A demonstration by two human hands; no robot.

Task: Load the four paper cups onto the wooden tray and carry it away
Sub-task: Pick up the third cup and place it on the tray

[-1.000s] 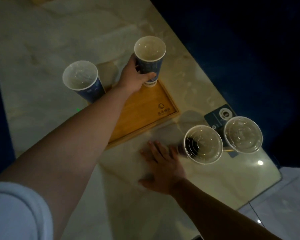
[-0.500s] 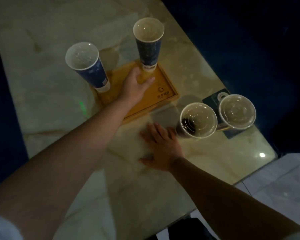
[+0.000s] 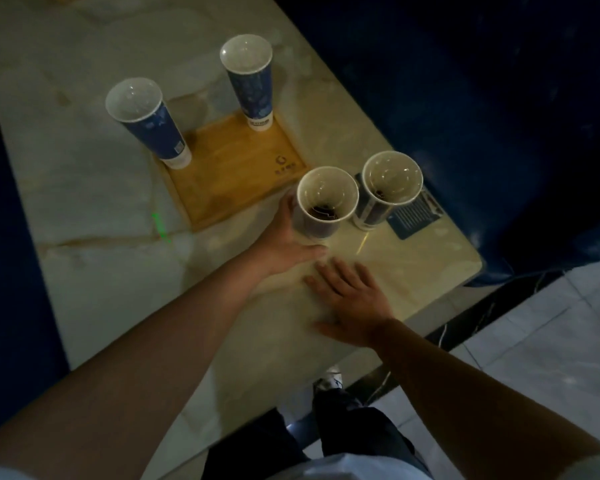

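A square wooden tray (image 3: pixel 236 174) lies on the marble table. Two tall blue paper cups stand on it: one (image 3: pixel 153 128) at its left corner, one (image 3: pixel 252 86) at its far corner. Two more lidded cups stand on the table to the right of the tray: a near one (image 3: pixel 326 206) and a far one (image 3: pixel 387 188). My left hand (image 3: pixel 288 244) is wrapped around the near cup from its left side. My right hand (image 3: pixel 350 299) rests flat on the table, fingers spread, just in front of that cup.
A dark blue card (image 3: pixel 416 216) lies under and beside the far right cup. The table's edge (image 3: pixel 465 278) runs close on the right, with a dark blue wall beyond. My legs and a shoe (image 3: pixel 329 379) show below the table's near end.
My left hand let go of the far cup on the tray, drew back and swung right onto the near lidded cup. My right hand stayed flat on the table.
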